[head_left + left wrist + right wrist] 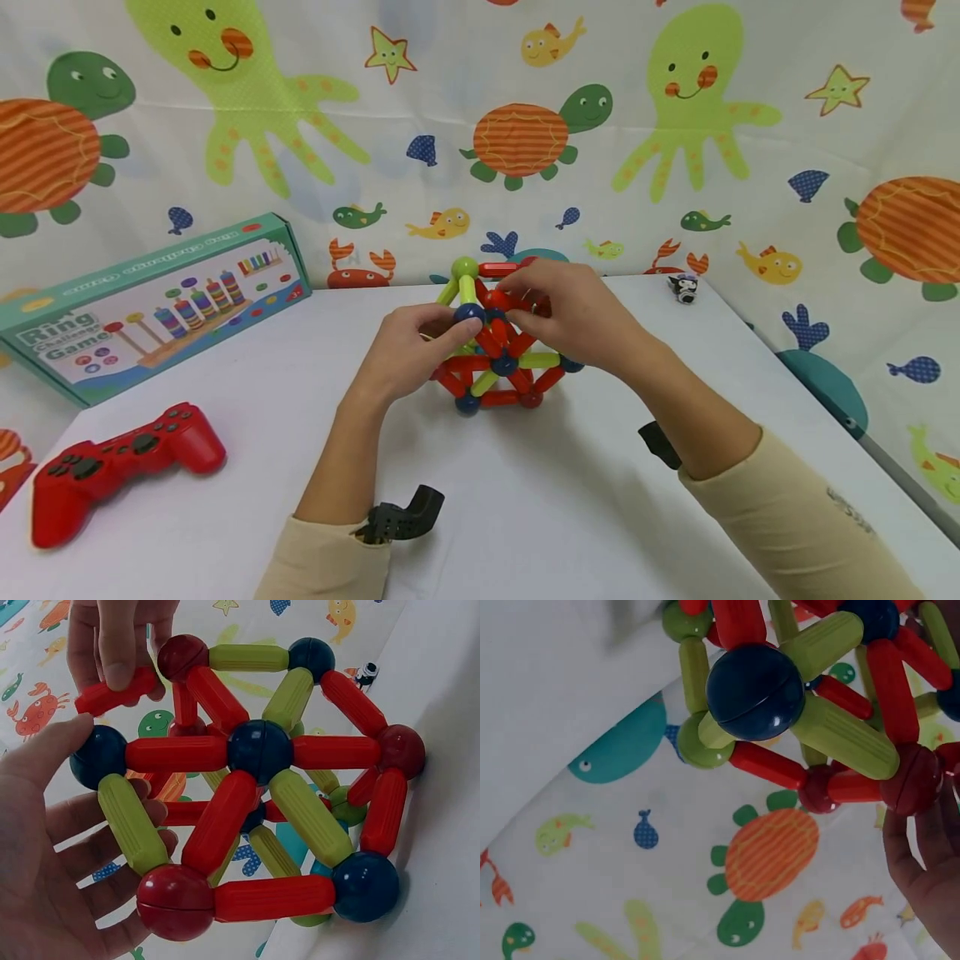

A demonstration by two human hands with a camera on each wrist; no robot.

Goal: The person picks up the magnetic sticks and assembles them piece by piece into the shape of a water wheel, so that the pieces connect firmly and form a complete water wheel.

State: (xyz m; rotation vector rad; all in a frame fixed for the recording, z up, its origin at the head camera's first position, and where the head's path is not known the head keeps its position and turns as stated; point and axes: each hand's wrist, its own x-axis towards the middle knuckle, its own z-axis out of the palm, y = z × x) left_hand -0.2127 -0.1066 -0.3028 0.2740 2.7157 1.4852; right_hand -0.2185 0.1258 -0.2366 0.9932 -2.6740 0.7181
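A ball-and-rod construction (517, 362) of blue, red and green balls joined by red and lime rods stands on the table in the head view. My left hand (408, 346) grips its upper left side, the thumb against a blue ball (99, 757) and the fingers behind. Between thumb and fingers, my right hand (577, 312) pinches a short red rod (116, 691) close to that ball. Whether the rod touches the ball is hard to tell. In the right wrist view, the right fingers lie partly hidden behind a red ball (913, 780).
On the left lie a red game controller (127, 467) and, behind it, a green Ring Challenge Game box (161, 300). A small black-and-white figure (683, 287) stands at the far right of the white table (480, 517). A sea-animal printed cloth (420, 92) hangs behind.
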